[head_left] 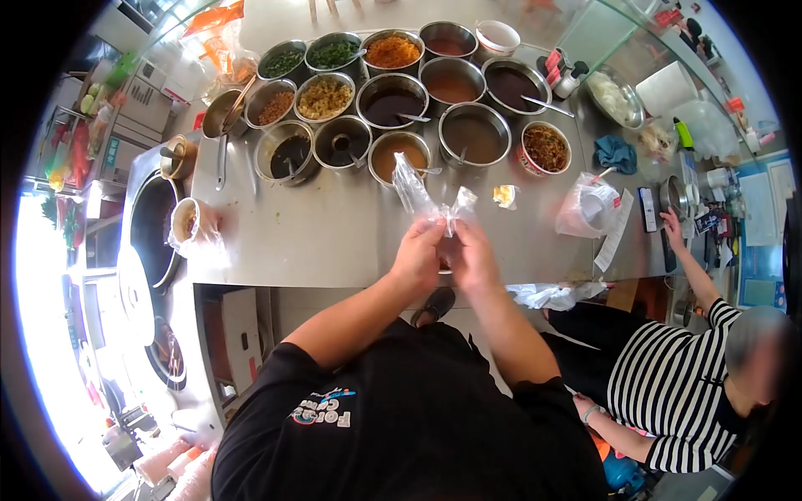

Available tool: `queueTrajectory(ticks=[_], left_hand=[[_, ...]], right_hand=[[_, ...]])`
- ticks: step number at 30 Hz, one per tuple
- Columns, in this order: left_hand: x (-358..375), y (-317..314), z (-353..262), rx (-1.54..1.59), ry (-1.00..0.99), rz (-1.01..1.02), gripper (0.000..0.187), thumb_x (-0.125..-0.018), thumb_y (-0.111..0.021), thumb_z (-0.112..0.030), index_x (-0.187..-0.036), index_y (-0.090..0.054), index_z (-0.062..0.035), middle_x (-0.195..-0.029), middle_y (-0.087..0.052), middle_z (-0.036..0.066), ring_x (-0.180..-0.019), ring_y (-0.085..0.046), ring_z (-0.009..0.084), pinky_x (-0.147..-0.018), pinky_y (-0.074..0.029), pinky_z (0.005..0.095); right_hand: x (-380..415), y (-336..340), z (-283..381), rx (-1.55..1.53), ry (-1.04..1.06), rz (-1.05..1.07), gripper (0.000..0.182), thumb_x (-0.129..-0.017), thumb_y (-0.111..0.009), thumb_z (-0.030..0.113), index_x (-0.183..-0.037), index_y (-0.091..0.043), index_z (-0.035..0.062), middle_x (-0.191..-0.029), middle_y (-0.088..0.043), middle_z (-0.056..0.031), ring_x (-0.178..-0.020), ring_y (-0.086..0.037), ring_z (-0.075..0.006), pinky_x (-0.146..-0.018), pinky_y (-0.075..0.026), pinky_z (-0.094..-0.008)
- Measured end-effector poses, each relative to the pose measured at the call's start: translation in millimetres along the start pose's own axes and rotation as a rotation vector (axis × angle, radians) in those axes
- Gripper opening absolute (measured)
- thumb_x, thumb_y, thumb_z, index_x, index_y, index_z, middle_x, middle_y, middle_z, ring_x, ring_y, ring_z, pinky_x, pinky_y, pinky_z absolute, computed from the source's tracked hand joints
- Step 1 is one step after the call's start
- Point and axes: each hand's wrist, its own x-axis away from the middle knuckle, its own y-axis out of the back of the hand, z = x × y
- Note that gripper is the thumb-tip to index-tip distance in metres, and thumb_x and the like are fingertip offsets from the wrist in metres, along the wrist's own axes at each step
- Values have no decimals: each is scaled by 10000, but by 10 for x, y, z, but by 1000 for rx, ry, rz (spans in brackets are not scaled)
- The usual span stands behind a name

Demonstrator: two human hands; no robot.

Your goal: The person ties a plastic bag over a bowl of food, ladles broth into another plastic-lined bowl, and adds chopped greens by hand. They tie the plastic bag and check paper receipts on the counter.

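Silver metal makes the wide, flat surface (322,234). On it, farther back, sits a round metal pot of brown sauce (474,164). A thin, clear plastic bag (410,189) is bunched up near the front edge. The left hand (420,253) and the right hand (473,257) both pinch it, close together. A little yellow-and-white scrap (505,196) lies to the right of them.

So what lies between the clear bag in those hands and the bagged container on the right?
The head view shows a yellow-and-white item, too small to identify, between the clear bag and the bagged container, with bare counter around it.
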Motion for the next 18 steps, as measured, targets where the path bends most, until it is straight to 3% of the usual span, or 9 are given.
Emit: queueTrajectory(ticks=[1, 4, 8, 10, 11, 13, 18], left_hand=[[-5, 17, -71, -70, -46, -16, 107, -955, -548, -105, -1020, -608, -44, -994, -660, 63, -943, -617, 169, -853, -488, 321], [-99, 214, -275, -137, -132, -39, 99, -940, -568, -98, -948, -630, -21, -930, -663, 76, -934, -617, 184, -883, -466, 306], [-92, 350, -378, -300, -58, -35, 97, -925, -580, -83, -950, -628, -3, -871, -650, 74, -868, -606, 180, -848, -452, 294], [-73, 358, -415, -320, -51, -26, 112, -918, -584, -82, -968, -626, 9, -880, -653, 82, -874, -613, 191, -845, -457, 305], [-72, 373, -429, -317, -53, -26, 112, -918, -584, -82, -968, -626, 9, -880, -653, 82, -874, -613, 191, -845, -457, 305], [-76, 408, -434, -319, -29, -37, 133, -903, -595, -76, -990, -623, 21, -906, -656, 90, -880, -620, 205, -858, -463, 321], [-130, 428, -480, -318, -3, 27, 147, -877, -617, -78, -996, -620, 7, -937, -665, 89, -900, -626, 196, -874, -458, 320]], right_hand=[[-17, 122, 133, 39, -146, 64, 176, -927, -597, 136, -1092, -589, 74, -980, -650, -77, -902, -635, -194, -834, -521, -339], [-106, 458, 490, 105, 11, 142, 183, -908, -621, 139, -1079, -601, 79, -978, -656, -78, -888, -642, -197, -876, -506, -340], [-29, 530, 678, 288, -51, 232, 205, -885, -649, 150, -1073, -599, 87, -1047, -647, -80, -982, -624, -210, -952, -468, -370], [151, 562, 767, 100, -10, 215, 237, -859, -644, 110, -1083, -601, 46, -1232, -570, -88, -1124, -552, -225, -1019, -409, -398], [218, 665, 778, 103, -10, 216, 237, -859, -644, 110, -1083, -601, 46, -1232, -570, -88, -1124, -552, -225, -1019, -409, -398], [292, 840, 796, 46, 55, 407, 258, -852, -659, 135, -1085, -605, 37, -1374, -466, -90, -1223, -481, -248, -1055, -373, -403], [-120, 651, 827, 336, 4, 535, 199, -868, -635, 92, -1048, -652, 9, -1268, -569, -102, -1164, -526, -215, -1039, -371, -356]])
